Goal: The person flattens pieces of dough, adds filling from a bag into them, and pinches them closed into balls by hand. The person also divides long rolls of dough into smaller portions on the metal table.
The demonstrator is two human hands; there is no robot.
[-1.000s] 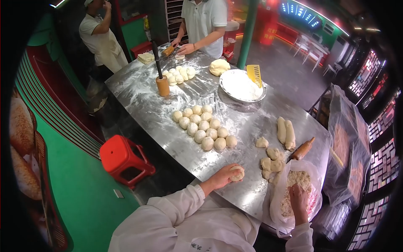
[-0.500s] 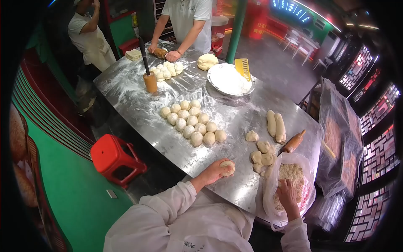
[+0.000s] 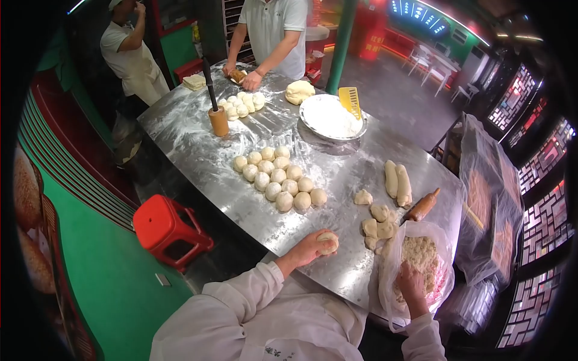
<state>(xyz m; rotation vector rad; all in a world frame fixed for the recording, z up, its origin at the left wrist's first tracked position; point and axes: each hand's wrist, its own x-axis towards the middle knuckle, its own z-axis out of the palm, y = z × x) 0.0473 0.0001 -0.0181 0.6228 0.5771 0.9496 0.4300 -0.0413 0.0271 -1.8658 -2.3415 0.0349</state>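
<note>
Dough (image 3: 328, 243) sits in the left hand (image 3: 307, 249), just inside the near edge of the bench (image 3: 325, 274). From my end I see that hand curled around it, fingers along its far side, one pale face turned toward the right edge. I cannot tell whether the hand touches the steel.

I have the right hand (image 3: 410, 283) down in the open bag (image 3: 388, 289) at the near right corner, its fingers against the crumbly mix (image 3: 418, 253). They are partly hidden, so I cannot tell whether they are spread or closed on any of it. The mix shows pink toward the right side.

Just beyond the bag I see pieces (image 3: 379, 228) in a cluster, with a pin (image 3: 423, 205) beside them near the right edge and two rolls (image 3: 397, 182) side by side farther in. Rows of balls (image 3: 281, 175) lie around the middle, well apart from the bag. At the far edge I make out a basin (image 3: 313, 128) of flour (image 3: 331, 117), a yellow scraper (image 3: 350, 102) tilted over its rim, and a big lump (image 3: 299, 92) just beside it. Toward the far left corner, small lumps (image 3: 242, 106) lie near an upright wooden cylinder (image 3: 218, 122), and a co-worker (image 3: 274, 36) has both hands on a roller (image 3: 239, 76).
</note>
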